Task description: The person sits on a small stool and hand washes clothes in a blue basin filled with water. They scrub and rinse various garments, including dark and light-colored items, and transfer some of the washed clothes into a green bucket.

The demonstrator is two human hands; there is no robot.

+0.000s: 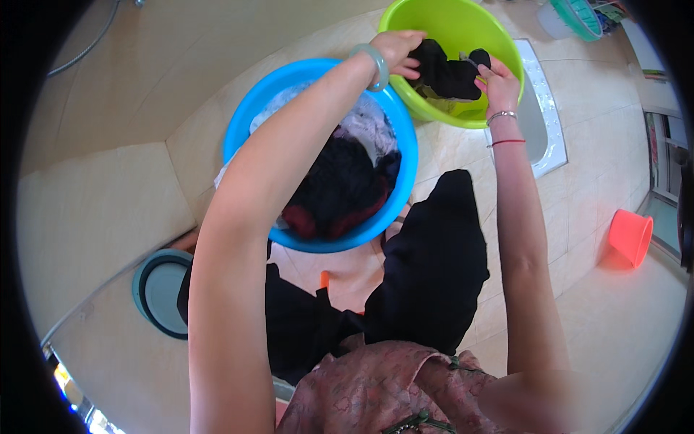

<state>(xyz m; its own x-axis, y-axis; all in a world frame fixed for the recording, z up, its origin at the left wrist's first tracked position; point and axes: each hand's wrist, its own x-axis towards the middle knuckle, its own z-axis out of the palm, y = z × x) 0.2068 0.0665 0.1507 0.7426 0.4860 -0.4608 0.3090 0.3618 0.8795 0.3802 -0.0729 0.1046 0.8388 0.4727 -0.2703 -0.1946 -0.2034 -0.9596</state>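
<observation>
1. Right hand [499,85] pinched black cloth [450,78] over the green tub [466,23], presumably containing drips.
2. Left hand [394,54], fingers parted, met its other end; I couldn't tell whether it gripped.
3. Blue tub [408,134] stood close, likely for reach.

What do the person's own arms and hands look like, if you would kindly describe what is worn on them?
Both the left hand and the right hand are ungloved, and no sleeves cover the forearms. A smooth, rounded pale-green bangle circles the left wrist. The right wrist wears a slim silver-coloured bracelet, with a thin red cord farther up the forearm.
</observation>
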